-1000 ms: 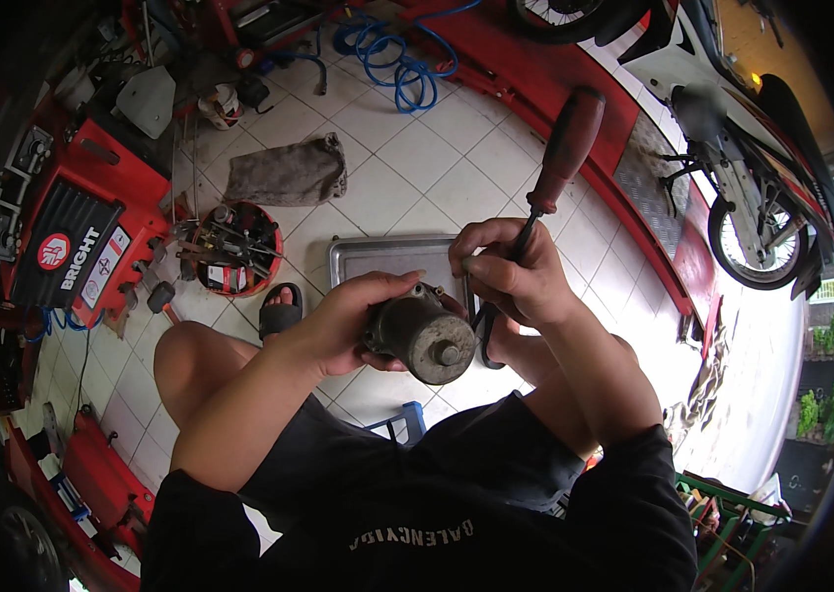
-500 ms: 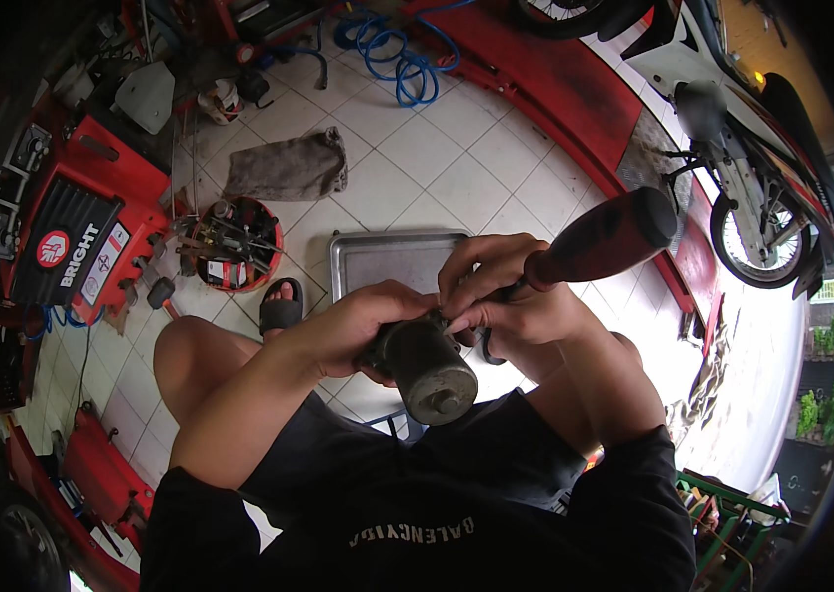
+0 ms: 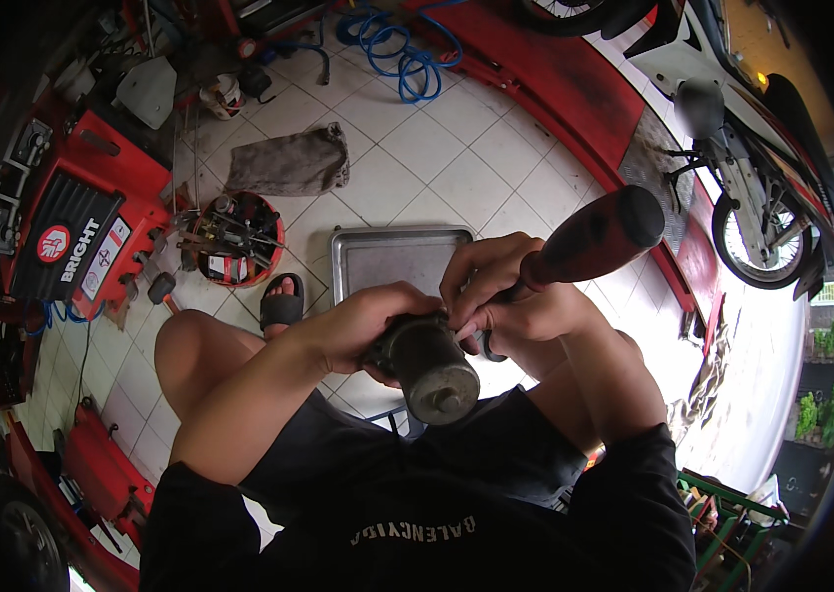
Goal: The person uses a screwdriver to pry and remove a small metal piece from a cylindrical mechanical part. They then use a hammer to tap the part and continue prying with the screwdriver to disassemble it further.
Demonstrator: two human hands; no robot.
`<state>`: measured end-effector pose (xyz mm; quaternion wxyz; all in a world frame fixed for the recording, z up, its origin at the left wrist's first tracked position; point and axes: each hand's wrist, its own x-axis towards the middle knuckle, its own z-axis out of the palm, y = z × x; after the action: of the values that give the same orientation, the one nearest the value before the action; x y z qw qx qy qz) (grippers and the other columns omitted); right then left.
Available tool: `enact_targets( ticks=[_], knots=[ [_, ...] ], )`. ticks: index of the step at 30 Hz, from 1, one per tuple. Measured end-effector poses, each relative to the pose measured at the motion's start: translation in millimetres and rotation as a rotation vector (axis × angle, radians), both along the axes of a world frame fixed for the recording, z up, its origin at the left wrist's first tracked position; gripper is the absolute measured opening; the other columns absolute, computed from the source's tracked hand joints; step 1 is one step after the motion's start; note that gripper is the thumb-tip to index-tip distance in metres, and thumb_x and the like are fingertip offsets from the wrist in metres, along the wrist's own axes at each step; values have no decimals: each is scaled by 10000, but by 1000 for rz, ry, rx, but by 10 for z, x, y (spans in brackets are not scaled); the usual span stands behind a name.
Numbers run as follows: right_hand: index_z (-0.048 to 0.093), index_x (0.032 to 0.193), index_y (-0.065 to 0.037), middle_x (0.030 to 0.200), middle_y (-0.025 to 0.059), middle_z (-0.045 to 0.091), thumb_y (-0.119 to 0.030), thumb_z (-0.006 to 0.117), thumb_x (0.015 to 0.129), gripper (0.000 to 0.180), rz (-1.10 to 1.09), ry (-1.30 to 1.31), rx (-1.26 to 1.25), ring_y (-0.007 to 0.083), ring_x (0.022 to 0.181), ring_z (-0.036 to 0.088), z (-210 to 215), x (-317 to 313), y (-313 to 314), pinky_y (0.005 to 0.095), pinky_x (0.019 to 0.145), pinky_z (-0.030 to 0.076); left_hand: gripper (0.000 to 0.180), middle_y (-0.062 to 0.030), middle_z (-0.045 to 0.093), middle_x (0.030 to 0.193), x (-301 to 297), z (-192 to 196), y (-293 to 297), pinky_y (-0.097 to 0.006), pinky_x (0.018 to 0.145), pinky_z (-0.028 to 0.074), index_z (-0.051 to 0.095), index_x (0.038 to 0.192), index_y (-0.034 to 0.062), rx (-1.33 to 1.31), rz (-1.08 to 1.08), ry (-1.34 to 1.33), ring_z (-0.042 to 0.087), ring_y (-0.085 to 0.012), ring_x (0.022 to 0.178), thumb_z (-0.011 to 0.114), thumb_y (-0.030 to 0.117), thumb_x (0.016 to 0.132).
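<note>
A dark, worn metal cylinder that looks like a starter motor [image 3: 427,365] is held over my lap, its round end with a central boss tilted toward me. My left hand [image 3: 382,321] wraps round its far left side. My right hand [image 3: 511,291] holds a screwdriver [image 3: 595,237] with a thick red and black handle, which sticks up to the right between thumb and fingers. The right fingertips pinch together at the motor's far edge; whatever small part is between them is hidden. Beyond the hands, a grey metal tray [image 3: 402,261] lies on the floor.
A red round tub [image 3: 274,252] of tools stands left of the tray, near a red toolbox [image 3: 72,237]. A grey rag [image 3: 289,161] and a coiled blue hose [image 3: 402,59] lie farther off. A red motorcycle lift [image 3: 545,89] runs along the right, with a motorcycle [image 3: 743,178] beside it.
The screwdriver handle has shifted slightly left with my right hand. The motor stays almost in place, with both hands still on it.
</note>
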<state>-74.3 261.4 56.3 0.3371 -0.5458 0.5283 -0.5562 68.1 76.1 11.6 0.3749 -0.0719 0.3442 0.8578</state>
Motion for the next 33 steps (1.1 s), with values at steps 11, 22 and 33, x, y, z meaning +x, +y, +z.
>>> enact_targets(
  ticks=[11,22,33],
  knots=[
    [792,904,-53,943,70,712,-80,831,764,148,77,156,142,211,842,703,2,-113,67,315,729,531,491,-214,638,1216,-25,-4,29,-292,647,601,564,1277,-54,-19,-39,36,705,-222,939,289,298,1072],
    [752,965,-2,935,143,687,-179,817,797,253,181,-8,32,278,807,683,-20,-144,45,355,715,519,606,-246,641,1239,-35,-251,29,-397,863,598,467,1393,-46,-78,-86,431,709,-243,1036,499,434,1025],
    [682,858,33,773,118,630,-94,818,823,190,213,-55,160,243,714,600,-27,-127,64,375,636,442,1018,-261,529,1403,32,-155,-9,-411,979,566,385,1489,49,110,-57,246,660,-287,1175,940,350,690]
  ],
)
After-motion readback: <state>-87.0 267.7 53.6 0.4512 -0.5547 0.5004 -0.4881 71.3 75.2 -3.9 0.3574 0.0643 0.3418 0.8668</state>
